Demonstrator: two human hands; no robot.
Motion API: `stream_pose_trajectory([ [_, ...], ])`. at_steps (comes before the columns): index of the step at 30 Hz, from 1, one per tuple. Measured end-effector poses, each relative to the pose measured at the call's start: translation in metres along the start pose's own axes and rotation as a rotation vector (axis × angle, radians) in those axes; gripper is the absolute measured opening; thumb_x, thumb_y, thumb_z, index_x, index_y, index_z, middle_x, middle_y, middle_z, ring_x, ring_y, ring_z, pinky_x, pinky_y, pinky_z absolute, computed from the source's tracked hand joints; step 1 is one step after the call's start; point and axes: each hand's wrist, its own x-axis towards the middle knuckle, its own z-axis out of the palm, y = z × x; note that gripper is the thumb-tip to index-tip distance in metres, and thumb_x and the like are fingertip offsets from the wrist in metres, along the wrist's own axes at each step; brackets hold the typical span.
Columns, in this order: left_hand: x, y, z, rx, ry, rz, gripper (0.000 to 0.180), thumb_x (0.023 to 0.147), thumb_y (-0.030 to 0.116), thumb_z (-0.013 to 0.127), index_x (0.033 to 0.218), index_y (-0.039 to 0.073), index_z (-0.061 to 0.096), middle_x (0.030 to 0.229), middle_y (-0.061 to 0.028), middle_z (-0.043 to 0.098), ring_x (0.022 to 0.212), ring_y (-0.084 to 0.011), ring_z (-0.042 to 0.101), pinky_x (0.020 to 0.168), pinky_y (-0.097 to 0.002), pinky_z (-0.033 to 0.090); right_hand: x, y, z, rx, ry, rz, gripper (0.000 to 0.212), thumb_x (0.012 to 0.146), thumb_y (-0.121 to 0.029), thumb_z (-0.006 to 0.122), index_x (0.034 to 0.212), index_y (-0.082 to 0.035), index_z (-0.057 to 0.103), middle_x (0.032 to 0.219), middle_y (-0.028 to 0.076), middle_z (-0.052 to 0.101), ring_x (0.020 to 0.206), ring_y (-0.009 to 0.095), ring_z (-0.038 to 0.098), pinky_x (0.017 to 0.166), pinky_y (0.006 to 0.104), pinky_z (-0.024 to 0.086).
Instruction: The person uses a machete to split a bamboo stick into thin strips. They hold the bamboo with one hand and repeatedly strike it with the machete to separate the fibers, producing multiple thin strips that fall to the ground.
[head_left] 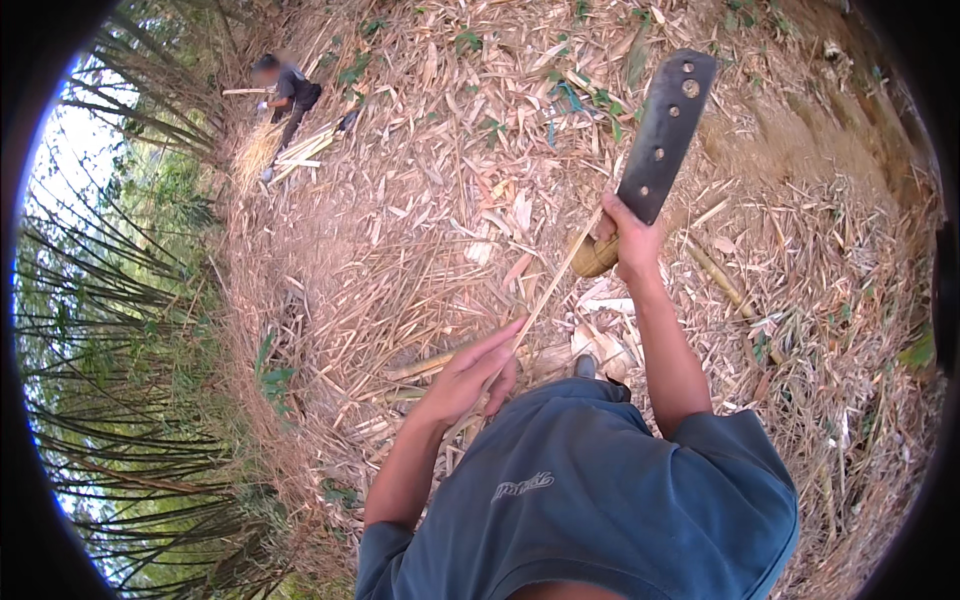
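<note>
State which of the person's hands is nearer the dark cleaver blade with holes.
Right. The right hand is at the lower end of the cleaver blade; the left hand is well apart, down and left.

A single piece of lettering shows: a small pale-grey print [523,485] on the chest of the person's dark blue-green shirt [620,490]. It stands a little to the left of the collar, in one short line of flowing, joined-looking strokes that climbs slightly toward the right of the view. The characters are too small and blurred to make out with certainty.
</note>
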Motion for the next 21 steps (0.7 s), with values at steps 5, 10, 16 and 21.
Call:
stream_pose_trajectory([
  [5,0.015,-0.008,0.005,-0.238,0.023,0.048,0.047,0.108,0.017,0.041,0.155,0.011,0.034,0.063,0.0048,0.034,0.047,-0.0053,0.03,0.043,-0.0215,0.03,-0.03,0.02,-0.004,-0.525,-0.113,0.0,0.026,0.09,-0.02,0.068,0.072,-0.001,0.07,0.051,0.001,0.052,0.046,0.012,0.05,0.046,0.0302,0.037],
  [10,0.021,-0.008,0.01,-0.443,0.257,-0.009,0.044,0.108,0.017,0.041,0.151,0.011,0.039,0.06,0.0044,0.035,0.045,-0.0048,0.03,0.041,-0.0212,0.028,-0.074,0.023,0.0,-1.076,-0.415,-0.71,0.01,0.069,-0.012,0.071,0.067,-0.004,0.066,0.052,0.011,0.056,0.045,0.022,0.055,0.049,0.0363,0.045],
  [16,0.005,-0.011,0.01,-0.446,0.192,0.058,0.038,0.108,0.02,0.043,0.145,0.014,0.047,0.056,0.0043,0.034,0.042,-0.0058,0.03,0.039,-0.0215,0.026,-0.071,0.027,0.011,-0.994,-0.465,-0.664,0.014,0.067,-0.016,0.073,0.068,-0.005,0.063,0.055,0.011,0.059,0.048,0.027,0.058,0.053,0.0392,0.048],
  [21,-0.004,-0.013,0.008,-0.492,0.268,0.069,0.034,0.107,0.015,0.041,0.139,0.008,0.049,0.056,0.0059,0.03,0.042,-0.0056,0.028,0.038,-0.0226,0.024,-0.063,0.045,0.007,-1.097,-0.467,-0.567,0.019,0.057,-0.014,0.077,0.069,-0.008,0.063,0.054,0.009,0.058,0.045,0.028,0.054,0.06,0.0408,0.047],
])
